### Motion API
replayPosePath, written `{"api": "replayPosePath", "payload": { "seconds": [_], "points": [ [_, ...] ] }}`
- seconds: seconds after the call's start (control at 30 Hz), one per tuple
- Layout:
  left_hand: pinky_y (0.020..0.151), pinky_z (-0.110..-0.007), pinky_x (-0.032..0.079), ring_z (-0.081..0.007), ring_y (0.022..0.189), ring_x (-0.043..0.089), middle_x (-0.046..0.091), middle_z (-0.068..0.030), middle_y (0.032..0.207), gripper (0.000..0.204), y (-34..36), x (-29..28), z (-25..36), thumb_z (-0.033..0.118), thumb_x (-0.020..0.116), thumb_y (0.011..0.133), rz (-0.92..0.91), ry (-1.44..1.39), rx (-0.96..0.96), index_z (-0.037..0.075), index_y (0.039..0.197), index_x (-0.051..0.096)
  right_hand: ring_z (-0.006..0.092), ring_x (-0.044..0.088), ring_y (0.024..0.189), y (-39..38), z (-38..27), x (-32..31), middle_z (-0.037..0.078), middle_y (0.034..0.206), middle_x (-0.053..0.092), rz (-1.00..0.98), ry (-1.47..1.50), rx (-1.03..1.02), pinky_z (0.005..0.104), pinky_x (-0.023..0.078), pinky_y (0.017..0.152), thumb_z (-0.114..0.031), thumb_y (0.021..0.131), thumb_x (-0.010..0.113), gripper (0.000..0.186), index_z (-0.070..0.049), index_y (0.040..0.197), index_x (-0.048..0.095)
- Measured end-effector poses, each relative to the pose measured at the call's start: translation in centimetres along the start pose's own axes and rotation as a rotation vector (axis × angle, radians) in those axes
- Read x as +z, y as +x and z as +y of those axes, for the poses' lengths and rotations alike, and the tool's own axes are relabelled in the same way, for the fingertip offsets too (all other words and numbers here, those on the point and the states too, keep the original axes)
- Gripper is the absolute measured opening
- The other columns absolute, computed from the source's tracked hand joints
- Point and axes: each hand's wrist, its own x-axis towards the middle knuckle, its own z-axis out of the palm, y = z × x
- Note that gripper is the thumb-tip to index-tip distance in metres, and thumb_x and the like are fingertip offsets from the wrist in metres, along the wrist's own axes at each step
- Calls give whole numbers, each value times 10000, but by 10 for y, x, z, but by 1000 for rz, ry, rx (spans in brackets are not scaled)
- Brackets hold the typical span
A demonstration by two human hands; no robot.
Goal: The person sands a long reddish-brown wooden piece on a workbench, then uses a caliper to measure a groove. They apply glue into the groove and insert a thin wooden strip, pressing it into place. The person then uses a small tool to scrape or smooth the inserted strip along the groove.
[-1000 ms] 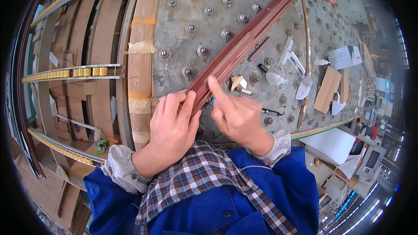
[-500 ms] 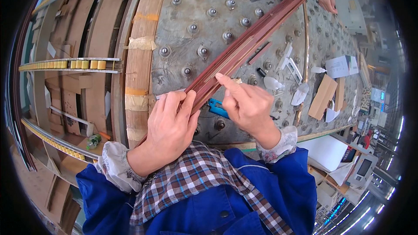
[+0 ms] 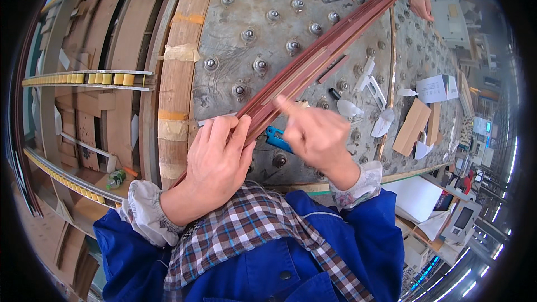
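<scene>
A long reddish-brown bundle of strips [image 3: 330, 45] runs diagonally from my body to the far right, with a paler band along part of its length. My left hand [image 3: 215, 159] is closed around its near end, fingers over the top. Beside it, my right hand [image 3: 318, 137] stretches its index finger to the bundle's side while the other fingers curl in; it is blurred and shows nothing held. Another person's hand [image 3: 418, 1] is at the far end of the bundle. Below my right hand lies a blue tool [image 3: 278, 138], partly hidden.
The metal table [image 3: 221, 31] carries several ball rollers and has a taped wooden edge [image 3: 178, 92]. Right of the bundle lie a short reddish strip [image 3: 334, 69], a white bottle [image 3: 349, 108], cardboard [image 3: 413, 127] and a white box [image 3: 432, 89]. At left stands a rack with yellow rollers [image 3: 100, 79].
My right hand has moved slightly and is now smeared by motion, its index finger still at the bundle. My left hand keeps its grip. The whole view has shifted a little.
</scene>
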Motion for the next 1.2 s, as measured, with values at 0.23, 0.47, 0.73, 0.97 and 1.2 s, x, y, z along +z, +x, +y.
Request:
{"api": "replayPosePath", "payload": {
  "seconds": [0.23, 0.47, 0.73, 0.97, 1.2],
  "points": [
    [731, -412, 490, -340, 886, 571, 553, -155, 1025, 499, -2, 2, -2, 11, 736, 739, 19, 2, 3, -32, 1211, 577, 146, 502, 444, -5, -16, 3, -5, 563, 492, -89, -16, -60, 292, 424, 435, -90, 693, 657, 513, -88, 1206, 677],
    [747, -401, 478, -310, 895, 557, 517, -131, 1023, 464, 0, 3, -1, 79, 728, 759, 4, 26, 14, -30, 1184, 577, 127, 494, 426, -4, -12, 13, -17, 543, 470, -16, -11, -99, 291, 417, 415, -103, 695, 640, 472, 14, 1151, 675],
    [733, -415, 488, -342, 882, 568, 549, -160, 1021, 497, 1, 1, 1, 4, 735, 741, 2, -17, 12, -40, 1209, 574, 138, 494, 418, -4, 6, 5, -5, 549, 499, 20, -76, 14, 300, 416, 406, -125, 748, 629, 409, -53, 1144, 700],
    [731, -409, 485, -337, 875, 562, 545, -160, 1013, 493, -1, 0, 0, 4, 734, 747, 10, -10, 15, -41, 1211, 575, 155, 537, 439, 0, 18, 8, -2, 541, 521, 117, -109, 87, 304, 438, 427, -87, 764, 648, 377, -111, 1135, 712],
    [769, -388, 497, -333, 907, 583, 562, -169, 1086, 538, -1, 1, -1, 34, 752, 779, 9, -40, -5, -31, 1274, 551, 196, 563, 517, -50, 3, 12, 74, 748, 634, 117, -25, 377, 309, 443, 469, -8, 754, 689, 383, -74, 1131, 695]
  ]
}}
